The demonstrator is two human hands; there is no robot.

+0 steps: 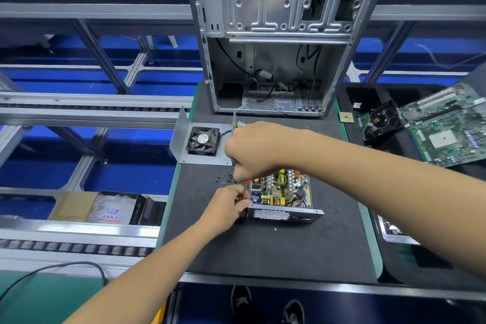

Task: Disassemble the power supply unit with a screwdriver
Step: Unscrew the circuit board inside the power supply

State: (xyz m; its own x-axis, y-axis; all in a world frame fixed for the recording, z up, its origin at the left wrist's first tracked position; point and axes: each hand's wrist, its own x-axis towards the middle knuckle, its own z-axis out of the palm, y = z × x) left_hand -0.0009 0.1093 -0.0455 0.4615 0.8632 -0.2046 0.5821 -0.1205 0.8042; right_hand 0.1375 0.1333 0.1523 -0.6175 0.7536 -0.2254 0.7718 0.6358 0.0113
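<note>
The power supply unit (285,214) lies open on the black mat, its circuit board (281,191) exposed above a perforated metal wall. Its removed metal cover (181,134), with a black fan (203,141) fixed to it, lies behind on the mat. My right hand (253,150) is closed around the handle of a screwdriver (246,189), which points down at the unit's near left corner. My left hand (227,208) pinches the screwdriver shaft at that corner and touches the unit. Several small black screws (223,178) lie loose on the mat just left of the board.
An empty computer case (276,34) stands upright behind the mat. A motherboard (447,126) and other boards lie in a black tray at right. A small chip (345,116) sits near the case. A cardboard box (105,208) rests on the conveyor at left.
</note>
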